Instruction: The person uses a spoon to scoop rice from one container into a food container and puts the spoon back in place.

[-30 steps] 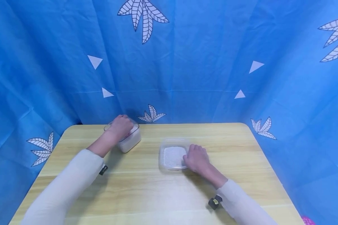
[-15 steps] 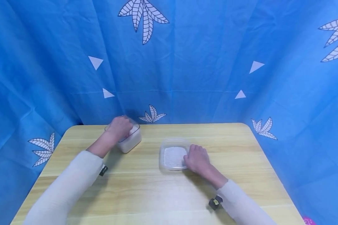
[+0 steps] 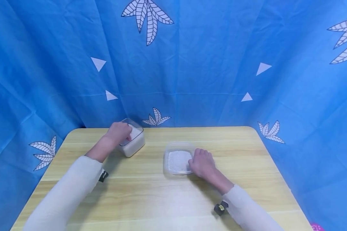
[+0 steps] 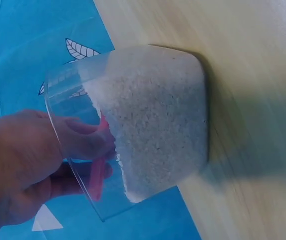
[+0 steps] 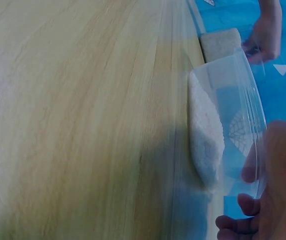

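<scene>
Left hand (image 3: 119, 132) pinches a slim pink plastic-looking tool (image 4: 97, 179) between its fingers, below the rim of a deep clear box (image 3: 136, 146), probably for working the white grains inside. Right hand (image 3: 202, 163) grips a shallow clear plastic tub (image 3: 174, 146) by its side, likely steadying it on the tabletop (image 3: 144, 202).

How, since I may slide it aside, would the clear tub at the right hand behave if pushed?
The clear tub would likely slide rather than tip, being broad and low on the table. Its thin-looking wall may flex slightly where the right hand holds it. The white grains inside could shift if pushed suddenly.
</scene>
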### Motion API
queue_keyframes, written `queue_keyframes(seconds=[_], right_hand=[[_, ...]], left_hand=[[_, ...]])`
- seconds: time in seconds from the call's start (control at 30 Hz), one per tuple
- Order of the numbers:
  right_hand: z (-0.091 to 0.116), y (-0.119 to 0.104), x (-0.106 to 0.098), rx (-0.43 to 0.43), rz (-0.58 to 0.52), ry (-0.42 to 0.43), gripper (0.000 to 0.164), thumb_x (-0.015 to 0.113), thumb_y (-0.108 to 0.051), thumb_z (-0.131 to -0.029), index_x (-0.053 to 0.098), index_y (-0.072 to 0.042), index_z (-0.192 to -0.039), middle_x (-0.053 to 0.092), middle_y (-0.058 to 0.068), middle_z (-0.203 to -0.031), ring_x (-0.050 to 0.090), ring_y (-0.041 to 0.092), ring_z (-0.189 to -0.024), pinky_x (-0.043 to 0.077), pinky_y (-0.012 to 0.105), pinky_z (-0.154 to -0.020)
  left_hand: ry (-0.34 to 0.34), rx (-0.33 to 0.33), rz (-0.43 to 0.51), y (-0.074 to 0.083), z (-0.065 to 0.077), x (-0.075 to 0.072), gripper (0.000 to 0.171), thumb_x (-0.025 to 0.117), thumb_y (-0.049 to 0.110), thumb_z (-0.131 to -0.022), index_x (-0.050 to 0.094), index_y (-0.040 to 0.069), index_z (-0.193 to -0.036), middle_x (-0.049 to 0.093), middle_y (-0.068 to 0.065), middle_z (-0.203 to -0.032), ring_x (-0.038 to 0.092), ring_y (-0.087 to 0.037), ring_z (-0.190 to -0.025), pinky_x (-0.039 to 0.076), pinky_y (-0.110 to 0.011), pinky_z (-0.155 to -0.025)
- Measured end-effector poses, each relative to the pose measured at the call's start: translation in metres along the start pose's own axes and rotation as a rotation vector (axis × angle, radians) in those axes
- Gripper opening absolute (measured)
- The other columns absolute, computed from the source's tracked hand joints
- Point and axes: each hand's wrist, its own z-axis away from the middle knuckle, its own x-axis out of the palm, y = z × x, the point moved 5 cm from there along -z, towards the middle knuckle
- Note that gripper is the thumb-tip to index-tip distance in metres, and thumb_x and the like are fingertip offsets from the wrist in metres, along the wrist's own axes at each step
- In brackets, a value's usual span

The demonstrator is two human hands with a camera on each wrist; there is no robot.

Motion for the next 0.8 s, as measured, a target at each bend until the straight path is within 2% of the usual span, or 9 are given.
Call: queue_keyframes(seconds=[0.2, 0.43, 0.7, 0.8], right_hand=[[0.0001, -0.0008, -0.0012, -0.008, -0.009, -0.003, 0.032, 0.051, -0.03, -0.097, 0.054, 0.001, -0.102, 0.055, 0.014, -0.093, 0.052, 0.031, -0.09, 0.047, 0.048, -0.091], [0.0011, -0.0013, -0.0046, -0.008, -0.006, -0.001, 0.034, 0.052, -0.03, -0.097, 0.055, 0.002, -0.104, 0.056, 0.015, -0.095, 0.053, 0.031, -0.091, 0.047, 0.048, -0.091], [0.0026, -0.0021, -0.0059, -0.006, -0.011, 0.015, 0.031, 0.053, -0.029, -0.097, 0.053, 0.001, -0.101, 0.054, 0.015, -0.093, 0.051, 0.03, -0.088, 0.046, 0.047, -0.088], [0.0024, -0.0021, -0.0059, -0.007, -0.011, 0.017, 0.03, 0.053, -0.029, -0.097, 0.053, 0.001, -0.101, 0.054, 0.015, -0.092, 0.05, 0.03, -0.087, 0.046, 0.047, -0.087]], left_hand=[[0.038, -0.011, 0.033, -0.0048, 0.0037, 0.0041, 0.013, 0.085, 0.016, -0.085, 0.077, 0.007, -0.092, 0.076, -0.013, -0.085, 0.063, -0.023, -0.069, 0.056, -0.039, -0.062], [0.042, -0.044, 0.072, -0.0063, 0.0074, 0.0009, 0.011, 0.082, 0.01, -0.086, 0.074, 0.004, -0.09, 0.072, -0.013, -0.079, 0.059, -0.025, -0.066, 0.055, -0.039, -0.062], [-0.005, -0.064, 0.085, -0.0082, 0.0093, 0.0008, 0.015, 0.084, 0.006, -0.084, 0.075, 0.003, -0.095, 0.072, -0.014, -0.081, 0.061, -0.025, -0.069, 0.056, -0.037, -0.066], [-0.015, -0.073, 0.102, -0.01, 0.0096, 0.0006, 0.011, 0.082, 0.007, -0.086, 0.075, 0.003, -0.094, 0.072, -0.013, -0.08, 0.061, -0.025, -0.068, 0.056, -0.037, -0.064]])
